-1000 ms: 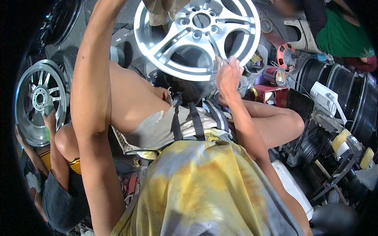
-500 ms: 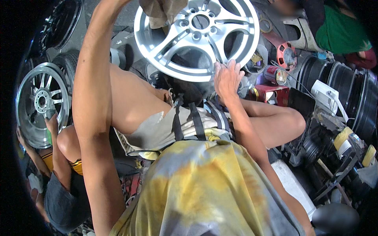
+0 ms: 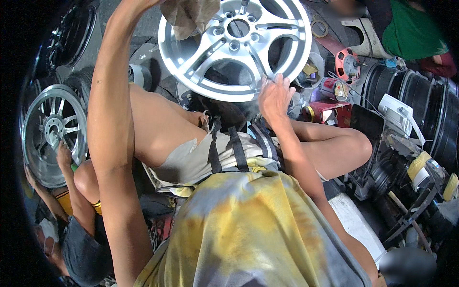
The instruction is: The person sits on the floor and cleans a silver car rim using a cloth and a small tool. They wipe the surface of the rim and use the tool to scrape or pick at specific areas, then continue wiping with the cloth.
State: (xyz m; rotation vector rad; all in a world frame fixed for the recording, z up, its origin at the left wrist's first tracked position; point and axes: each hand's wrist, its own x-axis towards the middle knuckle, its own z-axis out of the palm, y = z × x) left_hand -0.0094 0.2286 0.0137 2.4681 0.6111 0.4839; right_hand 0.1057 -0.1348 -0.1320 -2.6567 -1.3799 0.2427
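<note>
A silver alloy wheel rim (image 3: 260,52) with wide spokes lies face up in front of my bent legs. My right hand (image 3: 276,98) rests at its near right edge, with the fingertips over the lip and the thumb's grip partly hidden. At the top edge my left hand (image 3: 146,3) is mostly cut off by the picture. A crumpled tan cloth (image 3: 193,18) hangs from it against the rim's far left part; the fingers are hidden by the cloth and the frame edge.
At left a co-worker's hand (image 3: 63,154) works on another spoked rim (image 3: 29,125). To the right are a bucket (image 3: 315,71), a red reel (image 3: 347,66), a paint can (image 3: 333,89), a red box (image 3: 330,114) and dark wheel barrels (image 3: 409,93). A person in green (image 3: 413,31) is at upper right.
The rim and the cloth have shifted slightly left in view, with my left arm. My right hand stays on the rim's edge. The co-worker's hand has moved up toward their rim's hub.
</note>
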